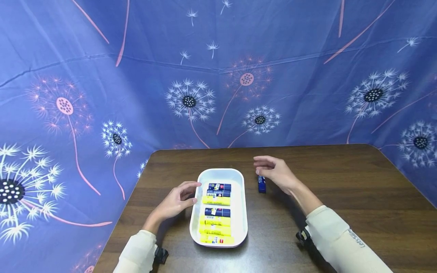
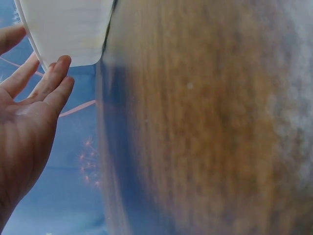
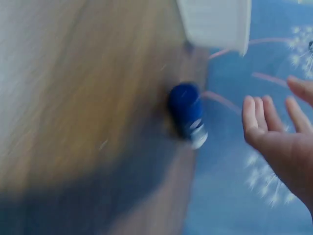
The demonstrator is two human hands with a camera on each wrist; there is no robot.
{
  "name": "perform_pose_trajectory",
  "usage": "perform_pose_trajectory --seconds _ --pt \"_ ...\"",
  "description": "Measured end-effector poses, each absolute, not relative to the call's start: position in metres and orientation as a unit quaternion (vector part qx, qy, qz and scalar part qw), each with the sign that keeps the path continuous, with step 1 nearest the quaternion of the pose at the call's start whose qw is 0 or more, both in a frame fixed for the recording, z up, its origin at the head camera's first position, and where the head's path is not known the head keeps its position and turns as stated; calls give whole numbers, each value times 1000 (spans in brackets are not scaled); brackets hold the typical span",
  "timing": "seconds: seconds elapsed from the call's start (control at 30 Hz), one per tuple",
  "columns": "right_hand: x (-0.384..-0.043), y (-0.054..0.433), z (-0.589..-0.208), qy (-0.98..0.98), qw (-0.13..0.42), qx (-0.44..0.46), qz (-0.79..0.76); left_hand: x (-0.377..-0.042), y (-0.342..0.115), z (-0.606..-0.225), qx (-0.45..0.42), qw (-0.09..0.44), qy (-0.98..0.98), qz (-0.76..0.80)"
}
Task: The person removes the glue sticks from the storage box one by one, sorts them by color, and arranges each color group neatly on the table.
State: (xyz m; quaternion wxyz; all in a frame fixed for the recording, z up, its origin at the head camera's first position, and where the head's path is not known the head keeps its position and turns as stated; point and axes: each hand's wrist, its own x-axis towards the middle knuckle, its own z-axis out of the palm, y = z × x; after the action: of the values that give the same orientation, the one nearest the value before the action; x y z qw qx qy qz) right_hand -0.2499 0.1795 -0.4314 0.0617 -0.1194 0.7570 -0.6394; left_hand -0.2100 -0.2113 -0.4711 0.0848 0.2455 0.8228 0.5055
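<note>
Head view: a blue dandelion-print cloth [image 1: 300, 110] hangs behind a brown wooden table [image 1: 341, 185], on which stands a white tray [image 1: 239, 212]. Seven tubes lie crosswise in it, in two groups: at the far end two dark blue tubes [image 1: 219, 193] and a yellow one [image 1: 216, 201], nearer the person another dark blue one and three more yellow. The left hand [image 1: 175, 201] is at the tray's left side, fingers parted and gently bent, fingertips against the edge. The right hand [image 1: 278, 173] hovers right of the tray, palm down, fingers loosely curved and thumb apart. Beneath it, on the table, lies a loose blue tube [image 1: 261, 187] (blurred in the right wrist view), clear of the fingers.
</note>
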Motion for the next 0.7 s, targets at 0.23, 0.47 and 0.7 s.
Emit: perform_pose_trajectory --seconds 0.23,0.47,0.7 --pt "-250 125 -423 743 127 -225 -617 -212 -212 -473 247 83 821 508" --pt "-257 81 -435 759 172 -236 -583 -211 -209 -476 257 91 812 516" --pt "-263 62 -435 781 189 -201 -561 -210 -211 -472 248 94 812 519"
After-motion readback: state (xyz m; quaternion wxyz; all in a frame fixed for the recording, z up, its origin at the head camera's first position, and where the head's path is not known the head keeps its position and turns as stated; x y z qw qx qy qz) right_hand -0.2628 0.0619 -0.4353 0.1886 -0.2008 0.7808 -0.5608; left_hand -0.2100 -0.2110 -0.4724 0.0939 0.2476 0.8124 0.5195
